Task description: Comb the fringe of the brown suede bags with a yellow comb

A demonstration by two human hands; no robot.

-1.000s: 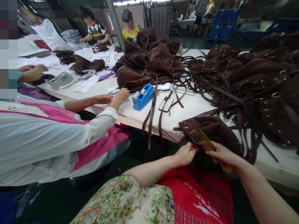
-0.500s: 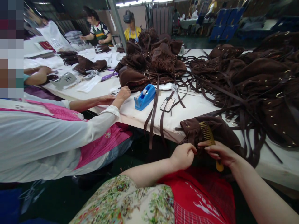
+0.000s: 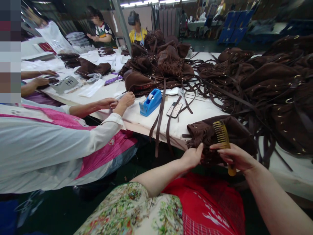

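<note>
A dark brown fringed bag (image 3: 234, 130) lies at the table's front edge, just beyond my hands. My left hand (image 3: 193, 157) is closed at the bag's near side, its fingertips against the brown material; they seem to pinch the fringe, partly hidden. In my right hand (image 3: 236, 158) is a yellowish wide-toothed comb (image 3: 221, 133), held upright with its teeth to the left and its handle end showing below the fingers. The right index finger points left towards the bag's fringe.
A blue tape dispenser (image 3: 151, 102), a phone (image 3: 174, 109) and loose brown straps (image 3: 160, 120) lie left of the bag. Piles of brown bags (image 3: 264, 78) cover the back and right of the table. A co-worker's sleeve (image 3: 107, 125) and hands are close on the left.
My left hand has turned, its thumb now pointing up beside the bag. My right hand and the comb have shifted slightly right. The bag's near part has been lifted or spread a little.
</note>
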